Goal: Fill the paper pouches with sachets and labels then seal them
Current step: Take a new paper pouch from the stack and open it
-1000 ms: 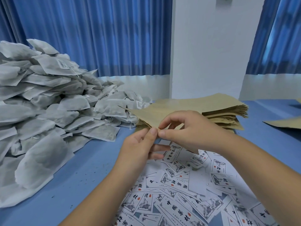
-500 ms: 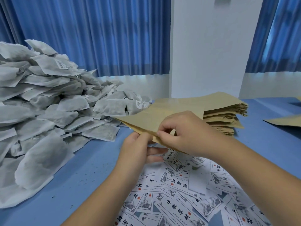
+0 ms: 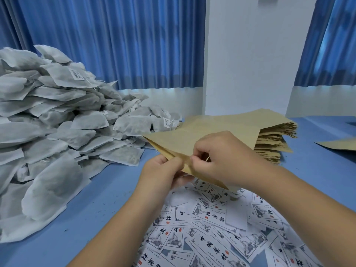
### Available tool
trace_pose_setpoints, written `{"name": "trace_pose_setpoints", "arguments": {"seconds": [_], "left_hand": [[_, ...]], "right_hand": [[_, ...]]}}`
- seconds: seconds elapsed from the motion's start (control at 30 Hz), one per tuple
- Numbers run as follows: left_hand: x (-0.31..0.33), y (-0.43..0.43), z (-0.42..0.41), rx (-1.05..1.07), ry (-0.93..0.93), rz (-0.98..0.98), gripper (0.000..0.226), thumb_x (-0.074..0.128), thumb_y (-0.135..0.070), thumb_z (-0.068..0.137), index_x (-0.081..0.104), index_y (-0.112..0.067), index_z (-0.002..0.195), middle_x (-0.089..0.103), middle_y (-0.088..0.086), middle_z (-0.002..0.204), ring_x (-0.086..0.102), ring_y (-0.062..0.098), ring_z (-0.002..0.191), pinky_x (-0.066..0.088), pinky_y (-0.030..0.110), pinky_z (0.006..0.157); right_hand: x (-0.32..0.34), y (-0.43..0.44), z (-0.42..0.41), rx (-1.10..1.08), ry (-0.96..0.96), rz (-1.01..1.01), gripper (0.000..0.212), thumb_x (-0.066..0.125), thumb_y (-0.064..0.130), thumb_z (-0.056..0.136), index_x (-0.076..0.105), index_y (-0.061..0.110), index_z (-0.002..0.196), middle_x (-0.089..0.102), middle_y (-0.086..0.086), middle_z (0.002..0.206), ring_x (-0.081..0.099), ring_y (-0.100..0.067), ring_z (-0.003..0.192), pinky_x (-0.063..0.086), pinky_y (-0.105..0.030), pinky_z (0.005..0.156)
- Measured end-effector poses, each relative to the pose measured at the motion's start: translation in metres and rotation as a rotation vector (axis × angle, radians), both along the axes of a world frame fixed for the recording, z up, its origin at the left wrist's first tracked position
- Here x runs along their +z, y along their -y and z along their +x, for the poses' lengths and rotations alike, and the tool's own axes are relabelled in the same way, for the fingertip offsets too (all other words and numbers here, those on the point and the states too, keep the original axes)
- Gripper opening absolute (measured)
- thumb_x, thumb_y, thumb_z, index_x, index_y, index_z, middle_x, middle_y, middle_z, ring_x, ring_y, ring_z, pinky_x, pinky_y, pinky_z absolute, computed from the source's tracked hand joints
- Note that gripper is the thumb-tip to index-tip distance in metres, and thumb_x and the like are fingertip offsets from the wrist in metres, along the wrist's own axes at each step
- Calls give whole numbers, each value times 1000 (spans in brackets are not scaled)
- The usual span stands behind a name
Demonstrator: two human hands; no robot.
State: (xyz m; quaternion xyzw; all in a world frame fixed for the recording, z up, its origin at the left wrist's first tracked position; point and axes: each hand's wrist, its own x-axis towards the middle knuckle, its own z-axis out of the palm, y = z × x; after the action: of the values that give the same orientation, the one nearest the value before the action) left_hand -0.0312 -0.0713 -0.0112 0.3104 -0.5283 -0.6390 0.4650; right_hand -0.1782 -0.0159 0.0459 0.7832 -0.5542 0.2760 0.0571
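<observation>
A brown paper pouch (image 3: 179, 140) is held in the air in front of me, its near edge toward me. My left hand (image 3: 163, 171) pinches that edge from below and the left. My right hand (image 3: 221, 157) pinches the same edge from above, fingers curled. Behind the pouch lies a stack of brown pouches (image 3: 273, 139). A big heap of grey-white sachets (image 3: 57, 132) fills the left of the blue table (image 3: 92, 205). Printed white labels (image 3: 212, 228) lie scattered under my forearms.
Another brown pouch (image 3: 339, 144) lies flat at the right edge of the table. A white pillar (image 3: 250, 64) and blue curtains (image 3: 115, 41) stand behind the table.
The top pouch has come off the stack and moved toward me and to the left. Both hands have shifted along its near edge, still pinching it.
</observation>
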Motion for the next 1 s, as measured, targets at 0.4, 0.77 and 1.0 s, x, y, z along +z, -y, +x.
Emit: {"name": "trace_pose_setpoints", "arguments": {"seconds": [0.4, 0.77, 1.0], "left_hand": [[-3, -11, -15, 14, -257, 173, 20, 44, 4, 80, 60, 7, 92, 69, 19, 75, 70, 27, 69, 58, 35, 63], [2, -9, -5, -84, 19, 39, 13, 56, 0, 78, 64, 5, 70, 66, 20, 71, 68, 26, 66, 59, 38, 64], [1, -11, -7, -85, 24, 19, 7, 61, 1, 82, 63, 7, 82, 62, 24, 76, 63, 26, 68, 55, 30, 63]], "right_hand": [[1, -1, 3, 3, -13, 7, 19, 60, 24, 81, 63, 12, 66, 60, 2, 66, 55, -15, 65, 47, -36, 65], [5, -2, 4, -30, 72, 192, 42, 66, 64, 64, 59, 23, 72, 60, 10, 79, 56, -3, 77, 49, -29, 74], [15, -8, 0, -85, 79, 315, 24, 75, 35, 75, 56, 22, 70, 63, 4, 83, 60, -8, 78, 43, -19, 65]]}}
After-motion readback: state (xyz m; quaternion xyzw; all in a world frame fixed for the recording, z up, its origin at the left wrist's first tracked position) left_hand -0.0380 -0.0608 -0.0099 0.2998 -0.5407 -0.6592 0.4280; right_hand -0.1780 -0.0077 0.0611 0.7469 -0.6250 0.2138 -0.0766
